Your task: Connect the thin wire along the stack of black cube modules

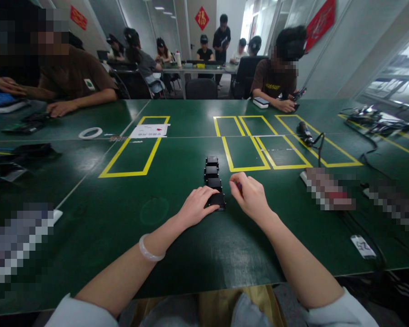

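Several small black blocks (211, 171) stand in a row on the green table (187, 254), running away from me. My left hand (195, 206), with a pale bangle on its wrist, grips the nearest black block (217, 200) between thumb and fingers. The hand covers part of that block and the near side of the row. Just right of the row, my right hand (251, 193) is closed in a pinch above the table. A small dark bit shows between its fingers, too small to name.
Yellow tape rectangles (147, 173) mark the table. A paper sheet (150, 131), a tape roll (90, 133), a black cylindrical device (305, 132) and tangled cables (368, 119) lie around. A tag (362, 246) lies at right. Two people sit across; others are behind.
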`<state>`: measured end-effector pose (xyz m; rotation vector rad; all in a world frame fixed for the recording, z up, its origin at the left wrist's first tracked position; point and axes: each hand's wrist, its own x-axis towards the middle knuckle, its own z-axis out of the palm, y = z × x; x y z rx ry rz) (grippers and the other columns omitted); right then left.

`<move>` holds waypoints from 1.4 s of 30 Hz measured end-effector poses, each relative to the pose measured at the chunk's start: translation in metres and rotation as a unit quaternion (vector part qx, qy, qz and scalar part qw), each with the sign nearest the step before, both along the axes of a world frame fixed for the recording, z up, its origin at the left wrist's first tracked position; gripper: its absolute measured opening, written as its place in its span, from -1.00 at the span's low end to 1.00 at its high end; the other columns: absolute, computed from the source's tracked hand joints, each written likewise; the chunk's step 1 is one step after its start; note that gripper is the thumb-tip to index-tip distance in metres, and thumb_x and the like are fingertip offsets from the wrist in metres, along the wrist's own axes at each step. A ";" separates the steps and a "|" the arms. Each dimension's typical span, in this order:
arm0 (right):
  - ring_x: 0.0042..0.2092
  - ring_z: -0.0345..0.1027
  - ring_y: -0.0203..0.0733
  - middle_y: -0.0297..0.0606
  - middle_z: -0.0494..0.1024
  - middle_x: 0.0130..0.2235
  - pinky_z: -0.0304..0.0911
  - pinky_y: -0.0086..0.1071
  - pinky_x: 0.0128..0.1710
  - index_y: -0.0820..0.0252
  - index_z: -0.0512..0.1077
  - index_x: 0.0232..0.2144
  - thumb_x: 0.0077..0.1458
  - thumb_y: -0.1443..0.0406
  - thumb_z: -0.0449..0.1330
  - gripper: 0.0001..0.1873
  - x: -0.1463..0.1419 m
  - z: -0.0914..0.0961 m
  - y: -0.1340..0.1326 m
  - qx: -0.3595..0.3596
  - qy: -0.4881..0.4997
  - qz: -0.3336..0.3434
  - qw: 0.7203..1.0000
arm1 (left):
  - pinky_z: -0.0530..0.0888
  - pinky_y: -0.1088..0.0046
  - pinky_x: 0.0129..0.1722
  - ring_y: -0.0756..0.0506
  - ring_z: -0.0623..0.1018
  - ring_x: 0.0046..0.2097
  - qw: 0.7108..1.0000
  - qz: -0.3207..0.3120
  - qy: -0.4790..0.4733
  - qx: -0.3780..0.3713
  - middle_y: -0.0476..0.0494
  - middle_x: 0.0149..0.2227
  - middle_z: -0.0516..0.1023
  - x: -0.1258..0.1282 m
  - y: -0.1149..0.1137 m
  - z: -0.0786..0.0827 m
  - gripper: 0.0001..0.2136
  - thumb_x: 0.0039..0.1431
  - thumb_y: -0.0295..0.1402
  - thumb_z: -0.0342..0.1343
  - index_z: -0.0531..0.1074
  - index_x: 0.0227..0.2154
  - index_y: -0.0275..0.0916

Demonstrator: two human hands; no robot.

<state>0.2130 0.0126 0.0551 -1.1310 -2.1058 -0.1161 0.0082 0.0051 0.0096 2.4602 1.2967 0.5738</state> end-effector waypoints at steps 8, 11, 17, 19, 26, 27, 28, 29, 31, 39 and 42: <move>-0.48 0.23 -0.29 -0.38 0.40 -0.52 0.10 -0.42 -0.38 0.16 0.33 -0.29 0.22 0.22 0.01 -0.84 -0.001 0.000 -0.001 -0.006 0.001 0.007 1.000 | 0.32 0.29 -0.10 -0.17 0.41 -0.04 1.000 -0.001 0.002 0.001 -0.12 -0.04 0.44 0.000 0.000 0.000 -0.68 0.23 -0.20 0.07 0.29 0.00 -0.15; -0.47 0.25 -0.29 -0.35 0.43 -0.49 0.10 -0.41 -0.38 0.15 0.32 -0.30 0.24 0.23 -0.02 -0.84 0.000 -0.001 0.000 -0.008 0.006 0.002 1.000 | 0.32 0.29 -0.10 -0.17 0.41 -0.04 1.000 -0.001 0.001 -0.001 -0.12 -0.04 0.44 -0.001 0.000 0.000 -0.68 0.23 -0.20 0.06 0.29 0.00 -0.15; -0.45 0.27 -0.27 -0.35 0.42 -0.50 0.12 -0.40 -0.36 0.17 0.31 -0.23 0.21 0.30 -0.03 -0.85 0.000 -0.003 0.000 -0.010 0.011 0.002 1.000 | 0.33 0.28 -0.09 -0.18 0.41 -0.02 1.000 -0.002 -0.006 -0.002 -0.13 -0.04 0.44 0.000 0.000 -0.001 -0.69 0.23 -0.19 0.06 0.30 0.00 -0.15; -0.47 0.26 -0.27 -0.37 0.40 -0.52 0.11 -0.40 -0.37 0.17 0.32 -0.27 0.22 0.23 0.00 -0.83 0.000 -0.002 0.000 -0.015 0.006 0.002 1.000 | 0.33 0.28 -0.08 -0.18 0.41 -0.03 1.000 -0.001 -0.008 -0.001 -0.14 -0.04 0.44 0.000 0.000 -0.001 -0.68 0.23 -0.19 0.05 0.30 0.01 -0.15; -0.47 0.26 -0.29 -0.34 0.44 -0.48 0.10 -0.41 -0.37 0.17 0.33 -0.29 0.24 0.30 -0.05 -0.83 -0.001 -0.001 0.001 0.006 0.006 -0.006 1.000 | 0.33 0.28 -0.11 -0.18 0.41 -0.05 1.000 0.002 -0.003 -0.004 -0.13 -0.04 0.44 0.000 0.000 -0.001 -0.68 0.23 -0.19 0.05 0.30 0.00 -0.15; -0.48 0.25 -0.29 -0.34 0.43 -0.49 0.10 -0.42 -0.37 0.16 0.33 -0.29 0.23 0.31 -0.06 -0.83 -0.001 -0.001 0.001 0.009 0.004 -0.006 1.000 | 0.33 0.28 -0.11 -0.18 0.41 -0.05 1.000 0.002 -0.002 -0.003 -0.13 -0.04 0.44 0.000 0.000 -0.001 -0.68 0.23 -0.18 0.05 0.30 0.00 -0.15; -0.48 0.24 -0.29 -0.35 0.42 -0.50 0.10 -0.42 -0.38 0.16 0.33 -0.29 0.23 0.30 -0.05 -0.84 0.000 -0.001 0.000 0.010 0.003 -0.005 1.000 | 0.33 0.28 -0.11 -0.18 0.41 -0.05 1.000 0.001 -0.001 -0.003 -0.13 -0.04 0.44 0.000 0.000 -0.001 -0.68 0.23 -0.18 0.06 0.29 0.00 -0.15; -0.49 0.23 -0.30 -0.37 0.40 -0.52 0.09 -0.42 -0.38 0.16 0.33 -0.30 0.24 0.28 -0.04 -0.84 0.000 0.000 0.000 0.009 0.001 -0.004 1.000 | 0.33 0.28 -0.10 -0.18 0.41 -0.05 1.000 0.000 0.000 -0.002 -0.13 -0.03 0.44 0.000 0.000 -0.001 -0.68 0.23 -0.19 0.06 0.29 0.00 -0.15; -0.50 0.21 -0.30 -0.38 0.39 -0.55 0.08 -0.43 -0.39 0.15 0.33 -0.33 0.24 0.21 0.00 -0.82 0.000 0.000 0.000 0.005 0.002 -0.002 1.000 | 0.33 0.28 -0.10 -0.18 0.41 -0.05 1.000 -0.001 0.001 -0.002 -0.13 -0.03 0.44 0.000 0.000 -0.001 -0.68 0.23 -0.18 0.06 0.29 0.00 -0.15; -0.48 0.21 -0.29 -0.35 0.42 -0.50 0.09 -0.41 -0.37 0.16 0.33 -0.30 0.22 0.32 -0.05 -0.84 0.000 -0.001 0.001 0.002 0.009 -0.006 1.000 | 0.33 0.26 -0.09 -0.19 0.42 -0.05 1.000 0.003 -0.004 -0.005 -0.14 -0.04 0.44 0.000 0.000 -0.001 -0.69 0.23 -0.18 0.05 0.30 -0.01 -0.14; -0.48 0.21 -0.28 -0.37 0.39 -0.52 0.09 -0.41 -0.37 0.16 0.33 -0.30 0.22 0.27 -0.02 -0.85 0.001 -0.003 0.001 -0.008 0.004 -0.010 1.000 | 0.33 0.27 -0.09 -0.18 0.42 -0.05 1.000 0.003 -0.005 -0.003 -0.13 -0.04 0.44 0.000 0.000 -0.001 -0.68 0.23 -0.18 0.05 0.30 0.00 -0.14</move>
